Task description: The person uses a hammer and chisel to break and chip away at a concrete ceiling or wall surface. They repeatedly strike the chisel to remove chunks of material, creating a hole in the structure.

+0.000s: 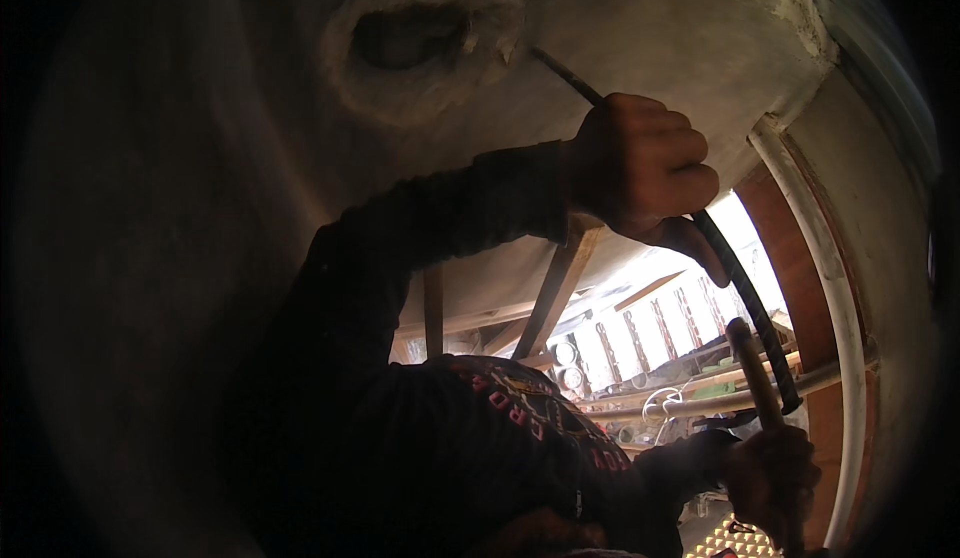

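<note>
A ribbed steel bar (750, 299) runs slantwise through my left hand (645, 164), whose fingers are closed around it. The bar's narrower upper end lies just right of the chipped rim around a dark hole (409, 37) in a grey plastered or concrete surface. Its lower end shows a wider, flat edge. At the lower right, my right hand (772, 475) is closed around a round wooden handle (754, 378), with one end pointing up beside the bar. The handle's other end is in shadow, so a tool head cannot be made out.
A pale pipe (840, 295) curves down the right side beside a reddish-brown panel (780, 258). Wooden braces (555, 292) stand behind my left arm. A horizontal pole (697, 406), white cable (660, 404) and a yellow patterned surface (731, 539) lie beyond.
</note>
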{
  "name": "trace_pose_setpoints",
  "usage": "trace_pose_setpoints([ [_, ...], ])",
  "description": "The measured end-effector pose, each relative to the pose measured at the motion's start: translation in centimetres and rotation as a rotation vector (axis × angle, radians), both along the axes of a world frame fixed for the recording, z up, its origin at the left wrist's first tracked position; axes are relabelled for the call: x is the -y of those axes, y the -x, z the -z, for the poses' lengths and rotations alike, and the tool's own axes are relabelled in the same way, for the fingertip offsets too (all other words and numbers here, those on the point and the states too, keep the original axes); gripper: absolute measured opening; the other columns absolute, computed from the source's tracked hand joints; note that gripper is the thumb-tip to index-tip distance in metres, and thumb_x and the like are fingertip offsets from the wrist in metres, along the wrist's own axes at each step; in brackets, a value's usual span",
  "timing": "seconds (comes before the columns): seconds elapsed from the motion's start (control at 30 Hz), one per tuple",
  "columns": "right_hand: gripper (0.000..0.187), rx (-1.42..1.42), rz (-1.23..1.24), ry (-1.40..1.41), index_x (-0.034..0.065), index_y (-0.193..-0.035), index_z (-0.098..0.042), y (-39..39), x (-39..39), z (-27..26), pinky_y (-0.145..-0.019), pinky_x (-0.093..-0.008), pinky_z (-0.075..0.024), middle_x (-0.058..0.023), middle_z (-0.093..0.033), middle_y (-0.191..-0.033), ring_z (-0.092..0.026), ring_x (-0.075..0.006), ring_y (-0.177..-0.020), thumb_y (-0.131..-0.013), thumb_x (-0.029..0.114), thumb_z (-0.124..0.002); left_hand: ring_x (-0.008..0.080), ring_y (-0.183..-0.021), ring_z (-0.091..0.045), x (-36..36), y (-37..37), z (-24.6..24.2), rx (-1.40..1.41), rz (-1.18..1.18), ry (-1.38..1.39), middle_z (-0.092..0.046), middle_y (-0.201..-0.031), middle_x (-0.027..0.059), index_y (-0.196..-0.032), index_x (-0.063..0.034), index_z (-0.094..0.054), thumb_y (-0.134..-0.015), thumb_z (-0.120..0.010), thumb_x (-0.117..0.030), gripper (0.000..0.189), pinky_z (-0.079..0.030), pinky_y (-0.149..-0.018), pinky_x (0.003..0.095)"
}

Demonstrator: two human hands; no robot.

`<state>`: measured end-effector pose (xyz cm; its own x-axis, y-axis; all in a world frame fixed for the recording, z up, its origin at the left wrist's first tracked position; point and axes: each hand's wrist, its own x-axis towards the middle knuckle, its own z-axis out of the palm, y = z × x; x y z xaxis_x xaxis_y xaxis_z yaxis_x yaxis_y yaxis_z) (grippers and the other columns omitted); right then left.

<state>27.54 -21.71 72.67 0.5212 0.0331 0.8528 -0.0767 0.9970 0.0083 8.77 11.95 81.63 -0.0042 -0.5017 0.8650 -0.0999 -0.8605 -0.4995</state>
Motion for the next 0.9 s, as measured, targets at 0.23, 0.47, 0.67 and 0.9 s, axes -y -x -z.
trace_pose_setpoints([
  [0.23,0.031,-0.133,-0.176,0.048,0.0072,-0.109,-0.061,-1.1,-1.4,0.2,-0.085,-0.0450,-0.0505,-0.0106,-0.062,-0.103,-0.064,-0.0219,-0.097,-0.100,0.036,-0.054,0.0180,-0.044,-0.046,0.1,1.0,-0.3,-0.040,-0.026,0.023,-0.038,-0.059,0.0023,-0.060,-0.0106,-0.046,-0.066,-0.078,-0.064,0.063,-0.035,-0.038,0.0328],
  [0.47,0.033,-0.063,0.537,0.204,0.0063,-0.112,-0.061,-1.5,-1.4,2.4,-0.088,-0.0474,-0.0500,-0.0118,-0.063,-0.107,-0.063,-0.0223,-0.098,-0.101,0.036,-0.054,0.0182,-0.044,-0.046,0.1,0.7,-0.1,-0.053,-0.020,0.016,-0.038,-0.059,0.0027,-0.060,-0.0100,-0.046,-0.066,-0.078,-0.065,0.063,-0.035,-0.039,0.0330],
  [0.67,0.032,0.079,0.419,0.182,0.0084,-0.112,-0.062,-3.0,-0.3,2.0,-0.093,-0.0483,-0.0469,-0.0099,-0.062,-0.109,-0.061,-0.0171,-0.101,-0.100,0.037,-0.056,0.0181,-0.044,-0.045,0.2,0.6,-0.2,-0.045,-0.043,0.013,-0.038,-0.059,0.0025,-0.060,-0.0107,-0.046,-0.066,-0.077,-0.065,0.063,-0.034,-0.039,0.0330],
  [0.9,0.012,-0.159,-1.039,-0.086,0.0147,-0.085,-0.057,0.1,-2.6,-0.1,-0.063,-0.0354,-0.0433,0.0000,-0.053,-0.079,-0.054,-0.0164,-0.071,-0.094,0.022,-0.062,0.0170,-0.044,-0.045,0.0,0.2,-0.4,0.000,-0.024,0.009,-0.037,-0.058,0.0016,-0.060,-0.0120,-0.046,-0.067,-0.077,-0.066,0.062,-0.034,-0.039,0.0325],
])
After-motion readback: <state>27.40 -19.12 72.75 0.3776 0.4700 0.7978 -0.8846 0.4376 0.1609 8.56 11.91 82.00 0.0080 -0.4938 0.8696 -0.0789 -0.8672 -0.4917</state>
